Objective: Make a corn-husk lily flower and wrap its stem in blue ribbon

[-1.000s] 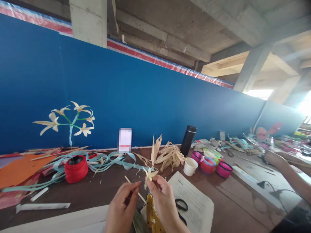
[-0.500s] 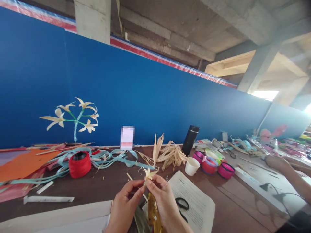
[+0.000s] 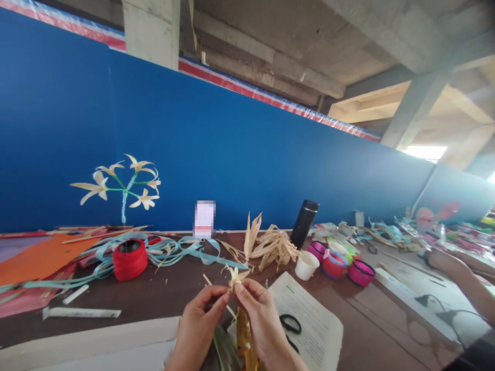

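Observation:
A small cream flower [image 3: 236, 276] with pointed petals is held at its base between my two hands, low in the middle of the view. My left hand [image 3: 203, 322] pinches it from the left with thumb and forefinger. The thumb and fingers of my right hand [image 3: 260, 318] close on it from the right. Below them lie a yellow tool [image 3: 243, 337], partly hidden, and some green husk [image 3: 225, 350]. Black scissor handles [image 3: 290, 324] rest on a printed sheet [image 3: 312, 314] beside my right hand.
Red ribbon roll [image 3: 130, 260], blue ribbons and orange paper lie left, below a standing flower spray [image 3: 124, 193]. Dried husks [image 3: 273, 247], a black bottle [image 3: 304, 224], a white cup [image 3: 307, 265] and pink rolls stand behind. Another person's arm [image 3: 458, 275] reaches in at right.
The whole view has shifted slightly, with the background things a little further right. Both hands keep their grip on the flower, with only a slight change in finger position.

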Demonstrator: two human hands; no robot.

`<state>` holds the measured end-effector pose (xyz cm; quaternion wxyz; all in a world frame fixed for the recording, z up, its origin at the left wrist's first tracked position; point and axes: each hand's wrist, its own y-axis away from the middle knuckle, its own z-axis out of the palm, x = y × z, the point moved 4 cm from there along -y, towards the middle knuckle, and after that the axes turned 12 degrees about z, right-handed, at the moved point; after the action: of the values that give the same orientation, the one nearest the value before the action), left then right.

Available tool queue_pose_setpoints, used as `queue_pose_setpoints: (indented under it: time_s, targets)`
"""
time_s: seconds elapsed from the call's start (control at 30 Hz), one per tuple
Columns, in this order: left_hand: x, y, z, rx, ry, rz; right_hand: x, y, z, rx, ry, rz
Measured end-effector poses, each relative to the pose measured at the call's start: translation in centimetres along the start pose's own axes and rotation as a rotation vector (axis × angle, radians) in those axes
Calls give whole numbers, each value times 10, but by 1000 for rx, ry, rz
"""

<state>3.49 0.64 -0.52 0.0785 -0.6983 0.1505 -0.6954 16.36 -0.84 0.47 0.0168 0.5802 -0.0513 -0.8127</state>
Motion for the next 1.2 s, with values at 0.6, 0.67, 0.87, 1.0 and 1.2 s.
queue_pose_setpoints:
  time_s: [0.6,0.67,0.87,1.0,1.2]
  targets:
    - [-7,0,0,-18,-15,24,-4,0,1,28,83,-46]
    - [-4,0,0,-15,-51,37,-6,0,2,39,119,-68]
    - [11,1,-2,44,-127,159,-18,9,4,128,386,-272]
    - [19,5,-3,96,-171,274,-22,15,5,164,521,-430]
    - [26,10,-5,141,-233,412,-24,20,4,195,633,-550]
